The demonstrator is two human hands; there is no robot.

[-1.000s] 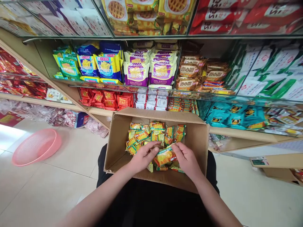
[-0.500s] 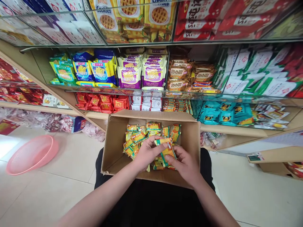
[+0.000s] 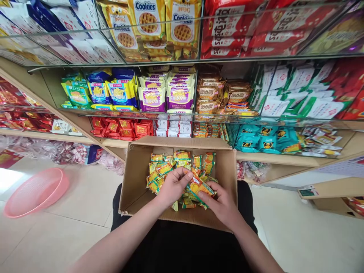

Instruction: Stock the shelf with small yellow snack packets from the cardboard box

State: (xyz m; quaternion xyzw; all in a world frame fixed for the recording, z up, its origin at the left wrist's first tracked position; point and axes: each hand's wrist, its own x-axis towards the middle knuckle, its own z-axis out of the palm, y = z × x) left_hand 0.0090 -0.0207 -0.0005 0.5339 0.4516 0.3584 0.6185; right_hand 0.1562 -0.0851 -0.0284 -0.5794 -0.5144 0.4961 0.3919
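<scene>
An open cardboard box (image 3: 133, 182) rests on my lap, with small yellow, orange and green snack packets (image 3: 163, 168) scattered inside. Over the pile, my right hand (image 3: 223, 203) grips one such snack packet (image 3: 199, 186) by its right end, thumb on top. My left hand (image 3: 173, 185) is closed in a pinch, thumb against fingers, at the upper left corner of that packet. The packet lies tilted between the two hands, printed side up. The fingers beneath it are hidden.
Glass-fronted shelves (image 3: 159, 113) full of wrapped biscuits stand just beyond the box. A pink plastic basket (image 3: 36, 193) is on the tiled floor at left. Bagged goods (image 3: 110, 159) lie under the lowest shelf. At right is a low wooden shelf (image 3: 327, 187).
The packet has turned from steep to more sideways. My left thumb has slid off its face to the upper corner, while my right hand keeps hold. The view has shifted slightly.
</scene>
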